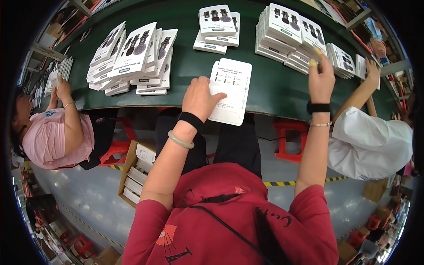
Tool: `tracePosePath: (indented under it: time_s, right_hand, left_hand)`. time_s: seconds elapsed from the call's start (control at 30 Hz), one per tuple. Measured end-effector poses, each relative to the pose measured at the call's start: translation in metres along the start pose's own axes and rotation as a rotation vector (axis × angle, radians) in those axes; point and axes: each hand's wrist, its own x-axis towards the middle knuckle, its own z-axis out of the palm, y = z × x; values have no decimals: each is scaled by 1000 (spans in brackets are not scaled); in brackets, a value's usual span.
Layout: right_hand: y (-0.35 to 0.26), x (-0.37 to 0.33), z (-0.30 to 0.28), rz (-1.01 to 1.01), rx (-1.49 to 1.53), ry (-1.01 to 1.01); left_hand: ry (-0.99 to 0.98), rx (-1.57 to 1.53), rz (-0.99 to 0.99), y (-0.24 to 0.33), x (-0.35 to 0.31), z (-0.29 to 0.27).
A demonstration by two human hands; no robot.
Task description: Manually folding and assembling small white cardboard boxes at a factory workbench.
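My left hand (198,99) grips a flat white box (237,95) by its left side, with the thumb across its printed face. The box lies tilted over the near edge of the green table (185,57). My right hand (321,84) is raised at the right with fingers apart and nothing in it. Yellow covers sit on its thumb and a fingertip. Just beyond it stands a stack of white boxes (282,28) with pictures of small black devices.
More white boxes (137,53) are piled at the left, and a small pile (216,22) stands at the far middle. Co-workers sit on both sides, one in a pink top (57,137), one in white (364,141). A carton (128,172) stands on the floor.
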Motion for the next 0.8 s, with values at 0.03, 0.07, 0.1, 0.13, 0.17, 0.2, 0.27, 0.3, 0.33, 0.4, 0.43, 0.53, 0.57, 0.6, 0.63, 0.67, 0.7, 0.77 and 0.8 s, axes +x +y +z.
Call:
tracePosePath:
  time_s: [0.03, 0.07, 0.1, 0.13, 0.17, 0.2, 0.27, 0.3, 0.33, 0.4, 0.43, 0.53, 0.57, 0.6, 0.63, 0.67, 0.7, 0.77, 0.8]
  right_hand:
    - [-18, -14, 1, 99, 149, -87]
    - [-34, -29, 4, 198, 296, -173]
    - [-49, -45, 9, 169, 359, -272]
    - [-61, -58, 17, 140, 425, -371]
    - [-70, -67, 28, 89, 390, -439]
    - [-79, -76, 38, 37, 356, -507]
    - [-84, -85, 61, -50, 265, -518]
    - [-88, -86, 72, -142, 180, -530]
    - [-95, -82, 78, -142, 182, -531]
    - [-109, -71, 88, -44, -46, -695]
    - [-111, -65, 93, 5, -161, -773]
    - [-91, -43, 109, 60, -126, -791]
    - [-89, -40, 110, 85, -105, -805]
    - [-86, -36, 107, 84, -105, -806]
    - [-90, -26, 98, 124, -74, -896]
    - [-96, -14, 88, 162, -40, -987]
    - [-99, -5, 79, 202, -8, -1078]
    - [-104, -5, 58, 147, 55, -1023]
    - [-110, -8, 47, 89, 122, -965]
  left_hand:
    - [-15, -15, -10, 0, 1, 0]
    - [-32, -32, -19, 1, 2, 0]
    - [-35, -32, -18, 2, 2, 1]
    - [-50, -21, -19, 2, 2, 1]
    - [-63, -10, -20, 3, 1, 1]
    - [-76, 1, -22, 3, -1, 1]
    - [-16, 2, 19, 4, -6, 7]
    - [51, 6, 54, 2, -10, 11]
    - [117, 8, 91, 1, -13, 13]
    - [141, 1, 97, -1, -17, 16]
    - [164, -8, 105, -2, -18, 17]
    - [191, -29, 123, 3, -18, 15]
    - [196, -37, 120, 3, -19, 14]
    - [199, -45, 118, 2, -19, 13]
    - [201, -45, 116, 1, -20, 11]
    - [204, -4, 167, 0, -21, 5]
    - [205, 36, 219, -1, -22, -2]
    - [203, 74, 269, 0, -26, -21]
    - [-70, -384, 146, 4, -30, -37]
